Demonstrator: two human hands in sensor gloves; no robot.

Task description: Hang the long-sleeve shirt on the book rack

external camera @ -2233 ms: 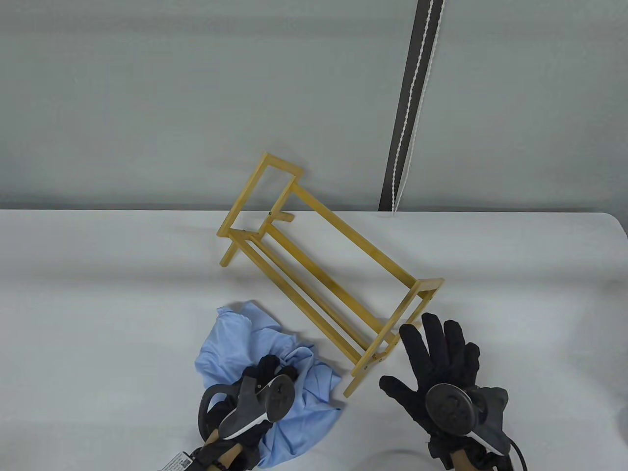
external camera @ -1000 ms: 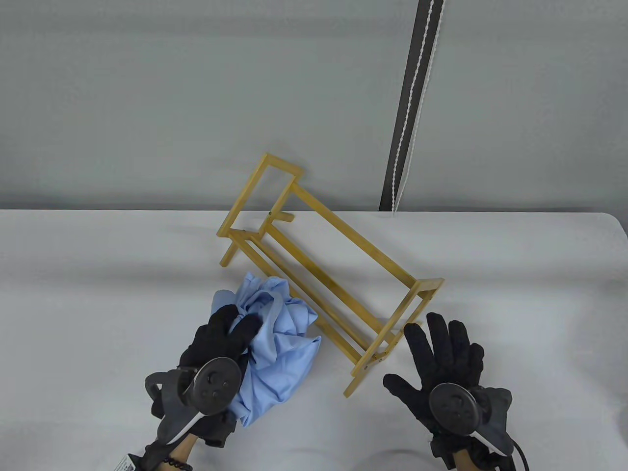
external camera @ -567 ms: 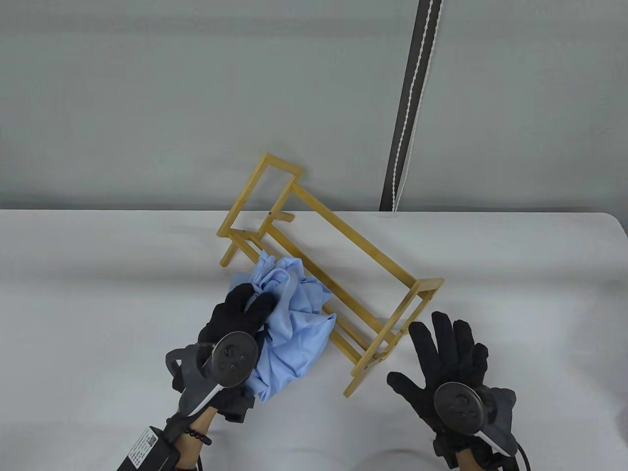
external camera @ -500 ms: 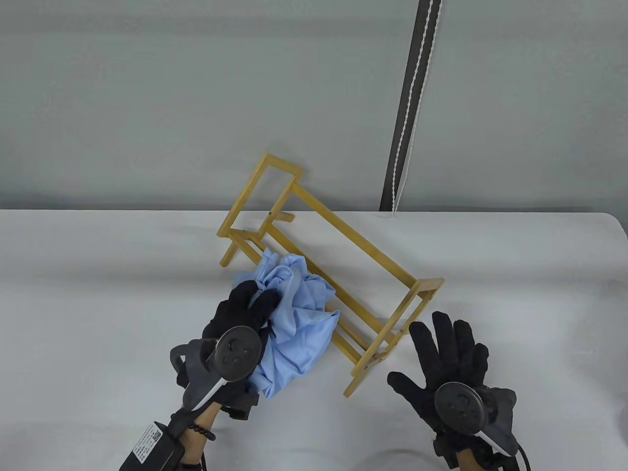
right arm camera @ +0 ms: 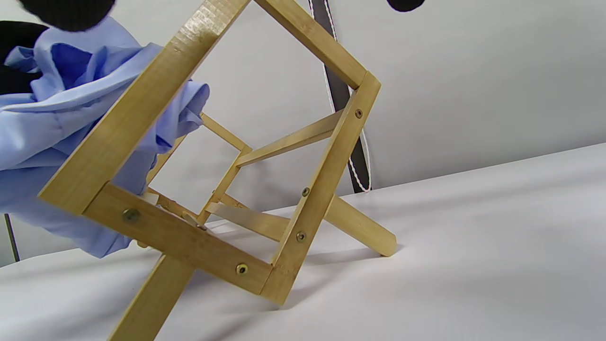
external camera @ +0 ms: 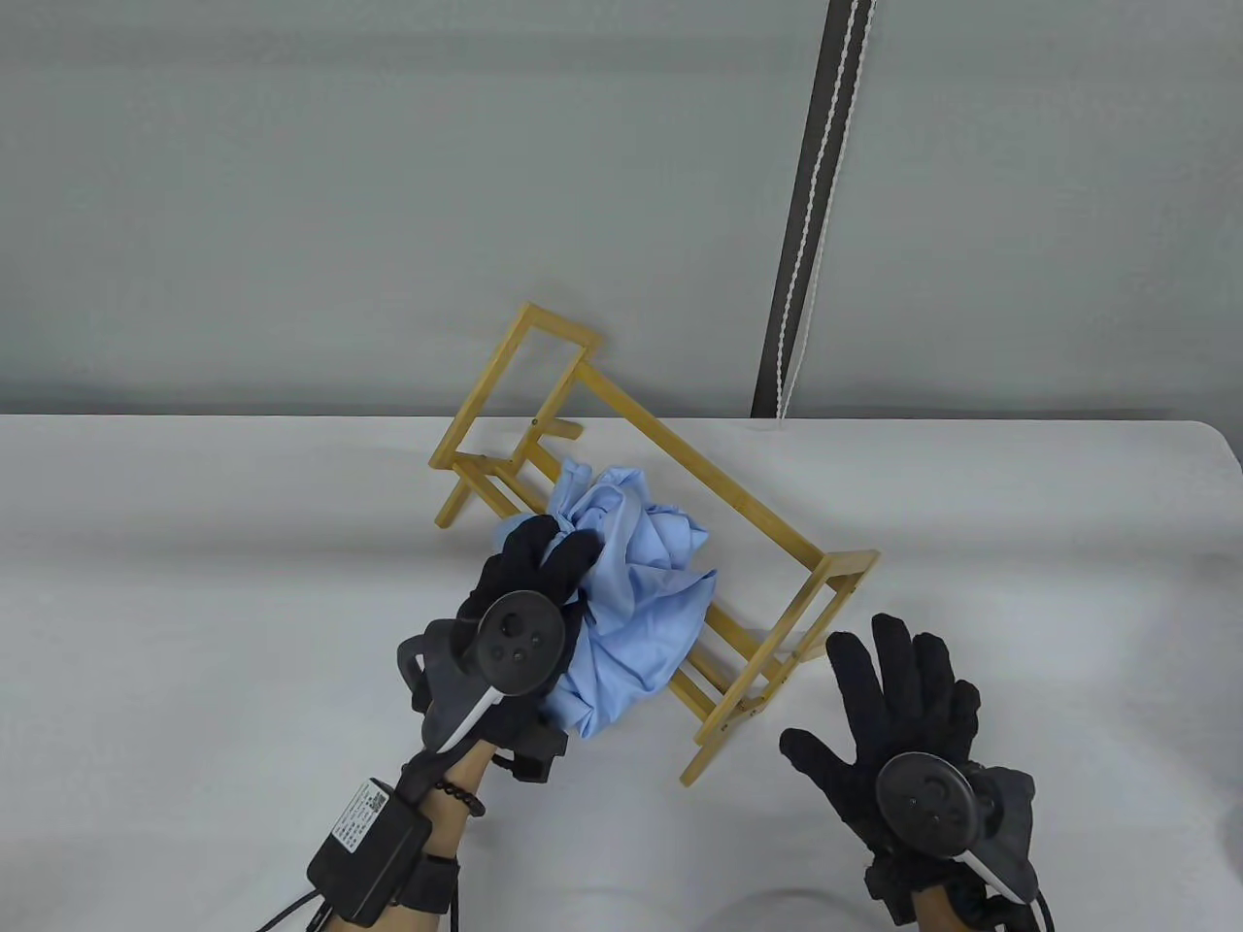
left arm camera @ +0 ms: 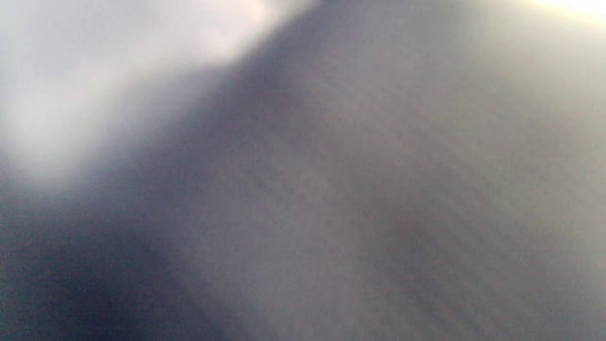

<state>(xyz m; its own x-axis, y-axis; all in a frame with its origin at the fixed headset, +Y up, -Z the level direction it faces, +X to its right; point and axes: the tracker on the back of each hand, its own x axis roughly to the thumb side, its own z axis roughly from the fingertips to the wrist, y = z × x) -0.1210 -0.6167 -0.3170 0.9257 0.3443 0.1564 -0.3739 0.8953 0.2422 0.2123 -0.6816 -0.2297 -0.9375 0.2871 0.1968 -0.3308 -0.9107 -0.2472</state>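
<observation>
The light blue long-sleeve shirt point(external camera: 636, 582) is bunched in a wad. My left hand point(external camera: 539, 568) grips it and holds it over the near rails of the wooden book rack point(external camera: 757, 519), which stands at an angle on the white table point(external camera: 194, 582). My right hand point(external camera: 889, 699) is spread open, empty, near the table's front beside the rack's right end. In the right wrist view the rack's end frame point(right arm camera: 312, 199) is close and the shirt point(right arm camera: 57, 142) hangs behind it at left. The left wrist view is a grey blur.
A grey wall rises behind the table, with a dark strip and a white beaded cord point(external camera: 806, 204) hanging at the right. The table's back edge runs just behind the rack's far end.
My left hand lifted the bunched shirt off the table near the front edge and carried it up and to the right onto the rack's near rails. My right hand stayed open and barely moved.
</observation>
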